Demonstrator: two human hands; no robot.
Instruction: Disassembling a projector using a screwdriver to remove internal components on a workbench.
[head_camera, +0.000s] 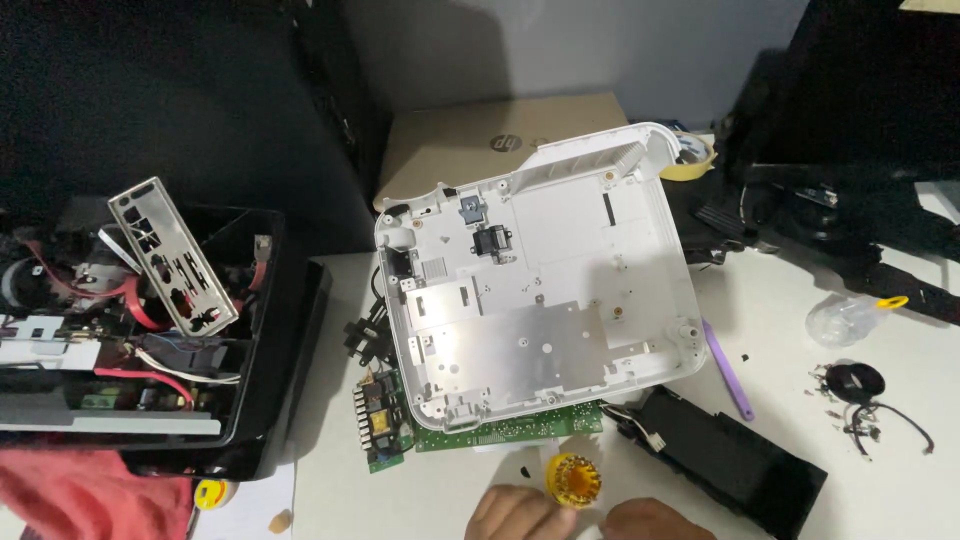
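Only the tops of my hands show at the bottom edge. My left hand (518, 515) lies right beside a round yellow ribbed part (576, 478) on the white table (800, 480), and whether it grips that part is hidden. My right hand (652, 522) rests a little to the right, its fingers cut off by the frame. Just beyond the hands lies a white plastic housing (540, 290) with a metal plate inside. It sits on top of green circuit boards (385, 425).
A black block (735, 458) with a white plug lies right of the hands, and a purple stick (728, 370) beyond it. At left, a black case of cables (150, 360) holds a metal port plate (170, 255). At right are a clear bottle (845, 318) and a black ring with wires (858, 385).
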